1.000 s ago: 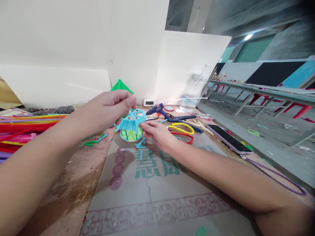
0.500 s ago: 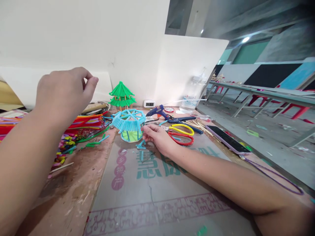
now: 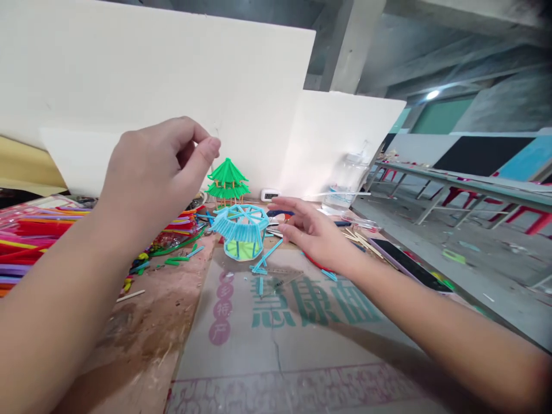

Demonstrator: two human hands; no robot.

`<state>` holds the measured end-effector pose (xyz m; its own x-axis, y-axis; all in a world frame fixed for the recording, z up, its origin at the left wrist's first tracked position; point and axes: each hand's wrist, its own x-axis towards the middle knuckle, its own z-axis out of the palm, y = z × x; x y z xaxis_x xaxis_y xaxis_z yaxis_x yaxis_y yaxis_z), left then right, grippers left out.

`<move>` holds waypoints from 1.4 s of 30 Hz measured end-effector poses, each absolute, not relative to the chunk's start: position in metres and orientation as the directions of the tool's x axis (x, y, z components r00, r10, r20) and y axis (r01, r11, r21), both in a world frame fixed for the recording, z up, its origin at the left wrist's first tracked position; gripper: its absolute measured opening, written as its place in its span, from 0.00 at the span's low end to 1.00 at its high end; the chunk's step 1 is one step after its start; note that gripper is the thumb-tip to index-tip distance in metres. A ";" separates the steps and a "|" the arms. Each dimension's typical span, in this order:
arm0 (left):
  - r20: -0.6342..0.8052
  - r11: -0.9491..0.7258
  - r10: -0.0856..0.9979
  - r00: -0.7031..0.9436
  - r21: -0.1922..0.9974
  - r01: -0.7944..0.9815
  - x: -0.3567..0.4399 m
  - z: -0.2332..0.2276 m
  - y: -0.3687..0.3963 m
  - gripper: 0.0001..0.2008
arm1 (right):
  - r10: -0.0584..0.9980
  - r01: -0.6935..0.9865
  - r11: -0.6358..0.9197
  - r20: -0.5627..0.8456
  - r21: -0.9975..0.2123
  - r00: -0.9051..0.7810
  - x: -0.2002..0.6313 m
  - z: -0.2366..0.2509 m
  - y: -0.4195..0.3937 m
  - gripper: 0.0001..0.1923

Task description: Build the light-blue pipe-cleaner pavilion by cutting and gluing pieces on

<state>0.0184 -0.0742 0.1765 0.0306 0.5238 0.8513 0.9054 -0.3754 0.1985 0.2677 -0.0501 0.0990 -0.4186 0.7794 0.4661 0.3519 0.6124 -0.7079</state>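
My left hand is raised in front of the white board, thumb and forefinger pinched together. Whatever lies between those fingertips is too small to make out. Fingers apart and holding nothing visible, my right hand hovers over the tools to the right of a small light-blue model pavilion. This model has a spoked roof ring, a slanted fringe of blue strips and a green floor. Light-blue strips lie on the mat by its base. Behind it stands a green two-tiered pavilion.
Bundles of coloured pipe cleaners fill the left side. Scissors with a red handle are partly hidden by my right hand. A small digital clock, a clear plastic bottle, thin wooden sticks and a phone lie farther round.
My left hand has moved right, closer to the pavilions. The right hand has opened from a pinch and shifted right from the blue model. A longer blue strip now shows on the mat.
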 end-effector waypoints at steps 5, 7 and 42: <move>0.865 -0.436 0.502 0.021 0.232 0.869 0.013 0.177 -0.071 0.14 | 0.751 0.438 0.653 0.451 -0.618 -0.482 0.256 0.099 -0.066 0.26; 0.864 -0.454 0.504 0.011 0.254 0.854 0.012 0.178 -0.072 0.14 | 0.763 0.499 0.645 0.451 -0.579 -0.463 0.251 0.104 -0.062 0.27; 0.506 -0.262 0.841 0.191 0.072 0.962 -0.016 0.137 0.007 0.18 | 0.856 0.758 0.500 0.371 -0.418 -0.360 0.320 0.141 -0.001 0.18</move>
<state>-0.0157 0.0070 0.1367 0.1912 0.8411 0.5060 0.9623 -0.2622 0.0724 0.3204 -0.0015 0.1409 -0.3604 0.8559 0.3708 0.7583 0.5004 -0.4180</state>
